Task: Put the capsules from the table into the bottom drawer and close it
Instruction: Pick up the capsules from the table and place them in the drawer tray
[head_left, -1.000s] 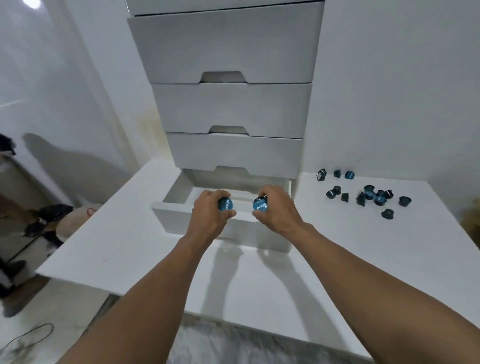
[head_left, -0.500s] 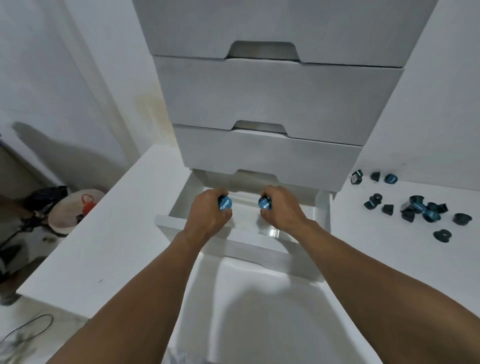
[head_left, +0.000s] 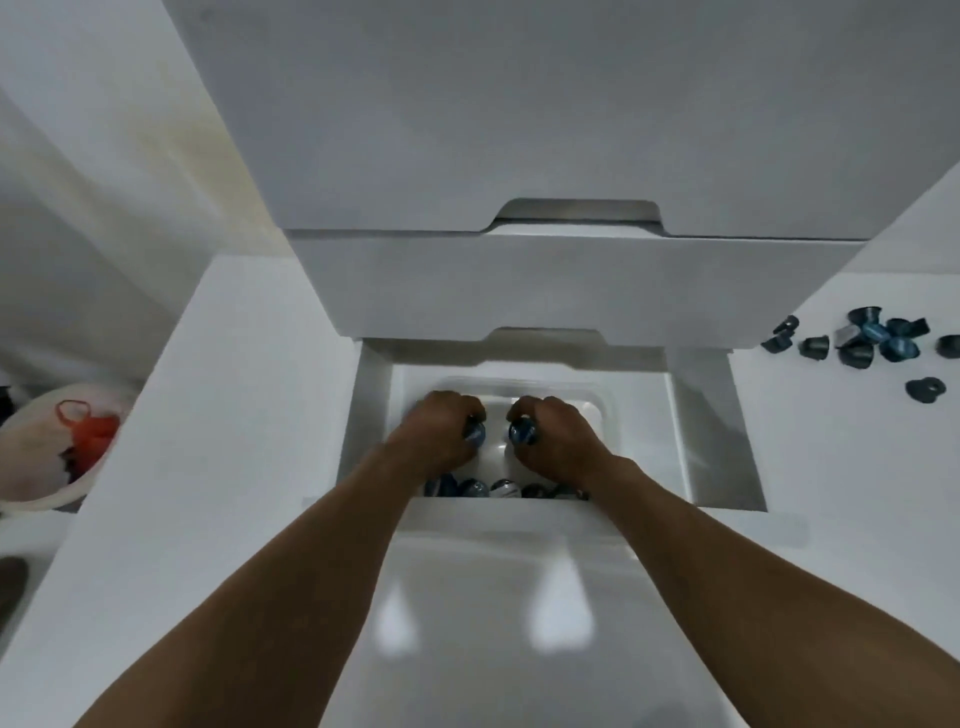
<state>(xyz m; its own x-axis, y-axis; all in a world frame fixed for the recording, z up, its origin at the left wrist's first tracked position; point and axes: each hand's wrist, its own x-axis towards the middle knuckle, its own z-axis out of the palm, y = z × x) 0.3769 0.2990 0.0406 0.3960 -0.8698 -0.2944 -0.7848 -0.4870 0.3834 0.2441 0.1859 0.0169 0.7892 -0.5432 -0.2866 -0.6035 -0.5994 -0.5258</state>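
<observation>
The white chest of drawers fills the upper view with its upper fronts shut. The white table it stands on spreads to either side. Its white bottom drawer is pulled out toward the person, and a clear plastic tray lies on the drawer floor.

A second ago both hands hovered over the drawer's front edge. Now they have gone down inside the drawer, above the tray. The left hand is curled round a round blue-topped capsule, and the right hand is curled round a second capsule. The two capsules are close together but apart, near the middle of the drawer, and neither has been let go.

Just inside the drawer's front wall, under the wrists, a row of stored capsules already lies. Well to the right of the drawer, a loose cluster of dark blue capsules sits on the table.

This pair looks about to be dropped. I judge the task partway done, with more trips to that cluster needed before the drawer can be pushed shut.
</observation>
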